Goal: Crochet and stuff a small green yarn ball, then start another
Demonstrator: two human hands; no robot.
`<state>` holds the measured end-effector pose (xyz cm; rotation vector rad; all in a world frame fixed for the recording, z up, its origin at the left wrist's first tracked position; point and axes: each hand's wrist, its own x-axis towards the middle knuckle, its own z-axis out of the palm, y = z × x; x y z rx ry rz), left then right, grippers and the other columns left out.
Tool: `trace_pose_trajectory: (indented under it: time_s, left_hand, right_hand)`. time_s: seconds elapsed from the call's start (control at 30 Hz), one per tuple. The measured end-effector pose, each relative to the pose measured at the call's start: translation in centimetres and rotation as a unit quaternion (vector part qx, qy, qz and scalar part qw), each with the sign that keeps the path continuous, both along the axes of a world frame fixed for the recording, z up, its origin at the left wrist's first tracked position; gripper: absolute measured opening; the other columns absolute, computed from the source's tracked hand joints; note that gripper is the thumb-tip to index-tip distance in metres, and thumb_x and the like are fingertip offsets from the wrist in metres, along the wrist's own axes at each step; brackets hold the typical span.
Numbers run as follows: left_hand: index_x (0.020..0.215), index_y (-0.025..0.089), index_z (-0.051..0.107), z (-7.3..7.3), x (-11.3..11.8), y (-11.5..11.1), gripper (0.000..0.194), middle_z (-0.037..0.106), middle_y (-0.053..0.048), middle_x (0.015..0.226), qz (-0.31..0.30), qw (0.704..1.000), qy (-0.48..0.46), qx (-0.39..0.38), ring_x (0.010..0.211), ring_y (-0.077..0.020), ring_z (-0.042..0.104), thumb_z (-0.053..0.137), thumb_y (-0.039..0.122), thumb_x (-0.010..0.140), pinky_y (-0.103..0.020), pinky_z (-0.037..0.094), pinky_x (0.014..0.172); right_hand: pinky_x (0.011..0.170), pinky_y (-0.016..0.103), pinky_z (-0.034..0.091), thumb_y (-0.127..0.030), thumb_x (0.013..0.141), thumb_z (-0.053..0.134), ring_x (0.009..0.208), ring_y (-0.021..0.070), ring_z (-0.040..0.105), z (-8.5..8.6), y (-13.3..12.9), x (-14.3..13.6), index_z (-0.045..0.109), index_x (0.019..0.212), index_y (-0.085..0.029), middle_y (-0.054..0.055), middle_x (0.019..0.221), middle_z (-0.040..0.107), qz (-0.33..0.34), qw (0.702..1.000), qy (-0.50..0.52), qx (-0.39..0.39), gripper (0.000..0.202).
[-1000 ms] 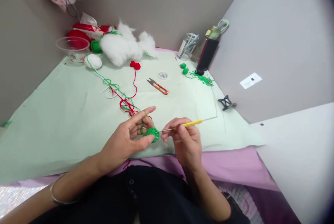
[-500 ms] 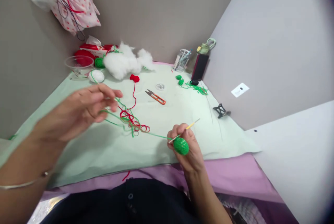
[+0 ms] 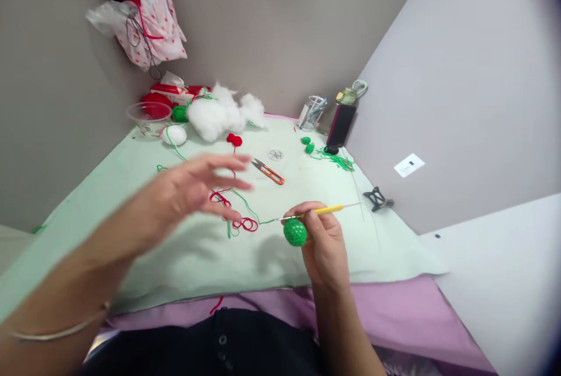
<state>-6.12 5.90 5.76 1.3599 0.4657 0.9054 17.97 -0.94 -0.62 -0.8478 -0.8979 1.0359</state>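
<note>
My right hand (image 3: 325, 241) grips a crochet hook (image 3: 329, 210) with a yellow handle, its metal tip pointing left. Just below the hook's shaft sits a small round green crocheted piece (image 3: 295, 233), held in the same hand. From there a green yarn strand (image 3: 266, 222) runs left to a tangle of red yarn (image 3: 249, 224) and green yarn on the table. Over this tangle hovers my left hand (image 3: 186, 189), fingers spread and slightly blurred, with nothing visible in them. It hides part of the yarn.
Thread snips (image 3: 268, 171) lie mid-table near a small clear dish (image 3: 276, 155). White stuffing (image 3: 217, 113), a plastic tub (image 3: 149, 121) and a white yarn ball (image 3: 175, 135) stand back left. Small green pieces (image 3: 309, 148), a phone (image 3: 342, 124) and a pen cup (image 3: 312, 114) are back right.
My left hand has moved right and its fingers have spread; the green strand no longer runs up to it. In my right hand the hook has turned closer to level. The view has shifted slightly.
</note>
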Motion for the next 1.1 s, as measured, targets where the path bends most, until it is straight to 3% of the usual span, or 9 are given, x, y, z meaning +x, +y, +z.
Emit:
trace_pose_trajectory:
  time_s: [0.1,0.17,0.23,0.33,0.4,0.47,0.57,0.77,1.1]
  left_hand:
    - [0.149,0.037,0.052,-2.4,3.8,-2.5,0.071,0.033,-0.006,0.168,-0.128,0.984,-0.037,-0.119,0.148,-0.0353,0.042,0.066,0.066,0.086,-0.049,0.054,0.107]
    - [0.142,0.036,0.058,-3.3,5.6,-2.7,0.062,0.044,-0.006,0.163,-0.077,0.981,-0.097,-0.147,0.150,-0.0314,0.040,0.058,0.069,0.090,-0.050,0.046,0.116]
    - [0.108,0.029,0.074,-3.8,6.7,-2.3,0.050,0.065,-0.004,0.142,0.008,0.977,-0.163,-0.135,0.148,-0.0287,0.045,0.042,0.065,0.099,-0.053,0.039,0.120]
    - [0.057,0.020,0.064,-4.6,7.0,-2.0,0.062,0.077,-0.005,0.113,0.110,0.991,-0.064,0.038,0.144,-0.0279,0.049,0.043,0.056,0.103,-0.050,0.018,0.130]
    - [0.066,0.020,0.073,-5.2,6.7,-2.4,0.055,0.076,-0.007,0.121,0.141,0.976,0.041,0.163,0.150,-0.0297,0.041,0.051,0.058,0.099,-0.048,0.005,0.131]
    - [0.101,0.022,0.079,-5.7,6.4,-3.0,0.047,0.070,-0.008,0.135,0.118,0.978,0.086,0.151,0.151,-0.0295,0.037,0.051,0.059,0.099,-0.047,0.011,0.130]
    - [0.135,0.025,0.066,-5.6,6.3,-3.6,0.044,0.071,-0.007,0.128,0.009,0.997,0.082,-0.015,0.127,-0.0253,0.061,0.056,0.049,0.099,-0.042,0.043,0.114]
    - [0.137,0.025,0.063,-5.2,6.6,-3.7,0.055,0.071,0.000,0.107,-0.011,0.986,0.000,-0.164,0.102,-0.0145,0.067,0.080,0.030,0.086,-0.028,0.051,0.096]
    - [0.131,0.030,0.069,-6.0,6.6,-3.7,0.050,0.071,0.002,0.104,-0.006,0.984,-0.028,-0.178,0.101,-0.0115,0.065,0.083,0.024,0.083,-0.024,0.049,0.095]
  right_hand:
    - [0.072,0.028,0.055,-0.036,0.093,0.070,0.076,0.0153,0.068,0.0,-0.4,-1.1,0.076,0.088,-0.024,0.002,0.081,0.074,-0.011,0.998,-0.032,0.049,0.014]
    - [0.076,0.031,0.055,-0.033,0.096,0.066,0.082,0.0173,0.070,-0.1,-0.8,-1.6,0.077,0.092,-0.026,0.003,0.085,0.075,0.001,0.993,-0.072,0.093,0.014]
    - [0.078,0.035,0.056,-0.029,0.098,0.063,0.086,0.0196,0.070,-0.2,-1.1,-1.9,0.077,0.096,-0.027,0.004,0.088,0.076,0.000,0.983,-0.121,0.137,0.015]
    - [0.077,0.037,0.055,-0.022,0.099,0.060,0.088,0.0204,0.069,-0.1,-1.3,-1.7,0.077,0.102,-0.027,0.004,0.090,0.077,-0.068,0.958,-0.198,0.195,0.018]
    - [0.078,0.037,0.054,-0.018,0.098,0.059,0.087,0.0202,0.068,-0.1,-1.3,-1.5,0.076,0.104,-0.026,0.004,0.091,0.078,-0.120,0.933,-0.256,0.224,0.020]
    - [0.079,0.039,0.054,-0.013,0.097,0.059,0.088,0.0201,0.068,-0.1,-1.3,-1.3,0.075,0.107,-0.026,0.004,0.093,0.078,-0.149,0.907,-0.312,0.241,0.022]
    - [0.079,0.040,0.054,-0.008,0.095,0.061,0.092,0.0207,0.070,-0.4,-1.5,-1.5,0.074,0.112,-0.027,0.005,0.099,0.078,-0.164,0.882,-0.362,0.252,0.029]
    - [0.076,0.037,0.059,-0.008,0.094,0.061,0.096,0.0203,0.069,-0.8,-1.7,-1.5,0.074,0.113,-0.028,0.007,0.105,0.073,-0.140,0.901,-0.341,0.228,0.031]
    - [0.074,0.032,0.057,-0.008,0.096,0.061,0.092,0.0173,0.067,-1.4,-1.5,-0.6,0.077,0.111,-0.027,0.004,0.097,0.073,-0.081,0.942,-0.248,0.212,0.030]
